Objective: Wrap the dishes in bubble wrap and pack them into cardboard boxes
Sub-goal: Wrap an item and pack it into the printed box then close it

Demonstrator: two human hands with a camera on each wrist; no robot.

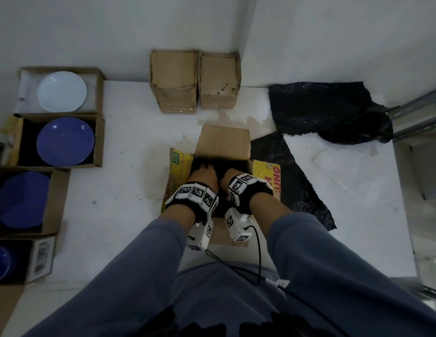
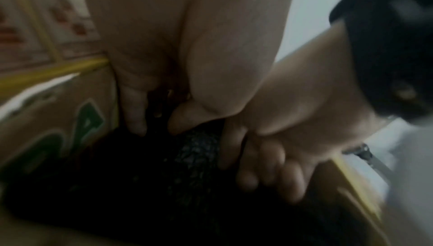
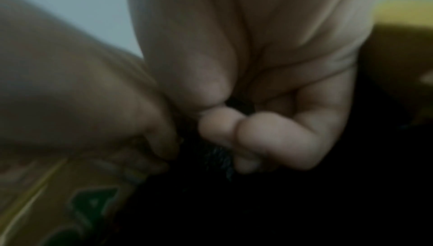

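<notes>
Both hands are reaching into the open cardboard box (image 1: 223, 144): our left hand (image 1: 204, 177) and right hand (image 1: 230, 175) are pinching the black bubble-wrapped bundle (image 2: 196, 150) inside. Letting go early risks it dropping and the hidden dish cracking.

I see my open box (image 1: 223, 152) at centre; two shut boxes (image 1: 195, 81) behind it; four boxes holding plates (image 1: 62, 91) along the left; loose wrap (image 1: 328, 110) to the right.
</notes>
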